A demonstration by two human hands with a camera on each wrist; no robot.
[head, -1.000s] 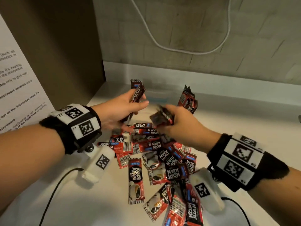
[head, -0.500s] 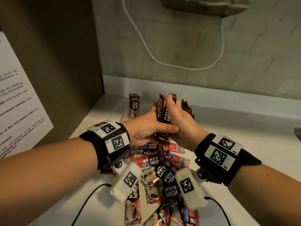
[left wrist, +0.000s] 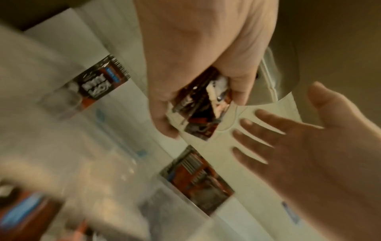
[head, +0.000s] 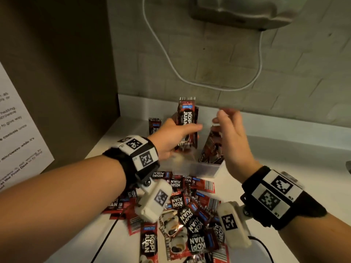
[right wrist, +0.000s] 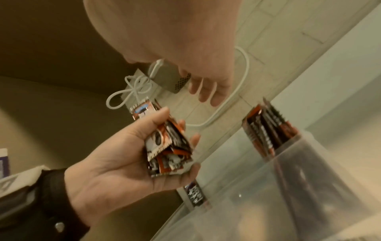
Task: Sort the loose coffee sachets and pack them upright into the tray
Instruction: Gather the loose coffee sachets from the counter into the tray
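My left hand [head: 176, 135] grips a small upright stack of red-and-black Kopi Juan sachets [head: 187, 118] above the clear plastic tray [head: 197, 168]; the same stack [left wrist: 202, 104] [right wrist: 167, 146] shows in both wrist views. My right hand [head: 230, 133] hovers just right of the stack with fingers spread [left wrist: 268, 130] and nothing in it. Inside the tray, a leaning bunch of sachets [head: 212, 149] stands at the right end, and one sachet [head: 154, 126] stands at the far left. A loose pile of sachets [head: 182, 209] lies on the white counter in front of the tray.
A brown panel [head: 57, 73] with a printed notice [head: 17, 137] walls off the left. The tiled wall behind carries a white cable [head: 209, 84] and a grey appliance [head: 247, 12] overhead. Black wrist cables trail over the counter [head: 284, 168].
My right hand has let go of the stack and drawn off to the right with its fingers spread. The left hand keeps the stack and has lifted it above the tray.
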